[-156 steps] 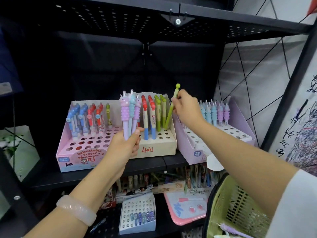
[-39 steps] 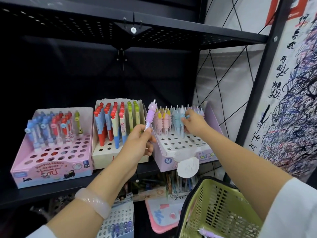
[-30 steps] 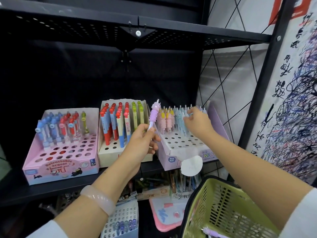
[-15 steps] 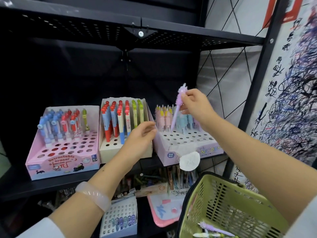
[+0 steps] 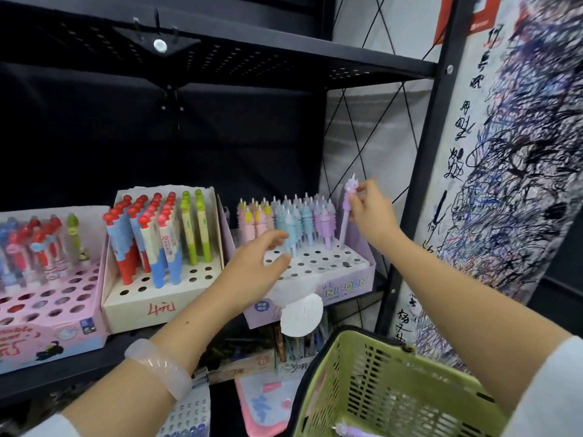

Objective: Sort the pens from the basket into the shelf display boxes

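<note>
The purple unicorn pen (image 5: 347, 212), which half a second ago was raised clear above the display, has been brought down at the far right end of the lilac unicorn box (image 5: 344, 287), beside the row of purple pens already standing there. Its lower tip appears to have reached the perforated top, though whether it has entered a hole cannot be told. A second earlier this same pen was held in the left hand; it has since been passed across, so this placement is judged to be nearly finished.

The pen is pinched near its sculpted top by the thumb and fingertips of the right hand (image 5: 370, 212), the remaining fingers being loosely curled. The left hand (image 5: 255, 263) is released: its fingers are spread and relaxed, nothing is held, and it hovers just in front of the pastel pens at the middle of the same box. Contact with the blue pens behind its fingertips cannot be confirmed.

The green basket (image 5: 372, 386) is seen near and to the right, below the shelf, with at least one more purple pen (image 5: 350, 432) lying at its bottom, so further sorting is judged to remain. The cream box (image 5: 157, 305) and the pink box (image 5: 47, 332) stand to the left on the shelf.
</note>
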A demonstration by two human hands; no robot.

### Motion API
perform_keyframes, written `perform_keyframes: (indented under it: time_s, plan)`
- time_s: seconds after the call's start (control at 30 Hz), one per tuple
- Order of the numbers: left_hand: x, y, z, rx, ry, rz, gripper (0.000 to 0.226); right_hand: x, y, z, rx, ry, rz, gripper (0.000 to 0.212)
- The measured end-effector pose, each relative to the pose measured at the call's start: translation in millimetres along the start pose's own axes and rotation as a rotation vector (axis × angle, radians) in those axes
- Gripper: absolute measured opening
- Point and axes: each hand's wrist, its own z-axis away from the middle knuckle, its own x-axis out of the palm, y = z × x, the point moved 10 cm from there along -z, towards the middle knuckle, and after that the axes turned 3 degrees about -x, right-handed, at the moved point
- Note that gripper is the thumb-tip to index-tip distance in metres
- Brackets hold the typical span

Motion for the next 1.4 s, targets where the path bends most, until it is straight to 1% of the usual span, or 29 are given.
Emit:
perform_keyframes:
  time_s: [0.1, 0.23, 0.37, 0.53, 0.67, 0.73, 0.83, 0.93, 1.03, 1.1, 1.17, 1.23, 1.3, 1.4]
  plan:
    - [1, -3, -3, -0.026, 0.000, 0.033, 0.035, 2, -1, -7, -0.052, -0.003, 0.048, 0.022]
    - [6, -6, -6, -0.022, 0.000, 0.041, 0.033, 7, 1, -12, -0.055, -0.015, 0.026, 0.021]
    - [8, -8, -6, -0.026, -0.010, 0.070, 0.027, 28, 9, -5, -0.092, -0.105, 0.153, 0.020]
    - [9, -8, -1, -0.034, -0.011, 0.110, 0.025, 34, 11, -9, -0.065, -0.142, 0.175, 0.024]
    - [8, -2, 7, -0.019, -0.017, 0.123, 0.025, 40, 29, -2, 0.024, -0.209, 0.304, 0.024]
    - [7, 1, 12, -0.007, -0.011, 0.130, 0.024, 41, 34, 5, 0.055, -0.214, 0.300, 0.024]
    - [8, 5, 18, -0.007, -0.007, 0.162, 0.023, 35, 30, 13, 0.065, -0.200, 0.329, 0.031]
    - [17, 13, 24, -0.003, -0.024, 0.193, 0.022, 23, 12, 25, 0.019, -0.193, 0.283, 0.033]
    - [38, 25, 31, -0.002, -0.062, 0.251, 0.021, 9, -7, 54, -0.046, -0.267, 0.178, 0.032]
    - [61, 33, 38, 0.003, -0.099, 0.302, 0.020, -4, -11, 82, -0.078, -0.308, 0.081, 0.027]
    - [90, 36, 49, 0.006, -0.148, 0.336, 0.020, -13, 1, 114, -0.046, -0.357, -0.030, 0.019]
    - [127, 30, 64, -0.006, -0.240, 0.327, 0.021, -14, 31, 149, 0.025, -0.436, -0.067, 0.018]
    - [164, 15, 81, -0.033, -0.332, 0.282, 0.022, -8, 75, 187, 0.101, -0.550, 0.046, 0.019]
    - [207, -16, 99, -0.102, -0.422, 0.243, 0.023, 8, 148, 239, 0.171, -0.729, 0.306, 0.024]
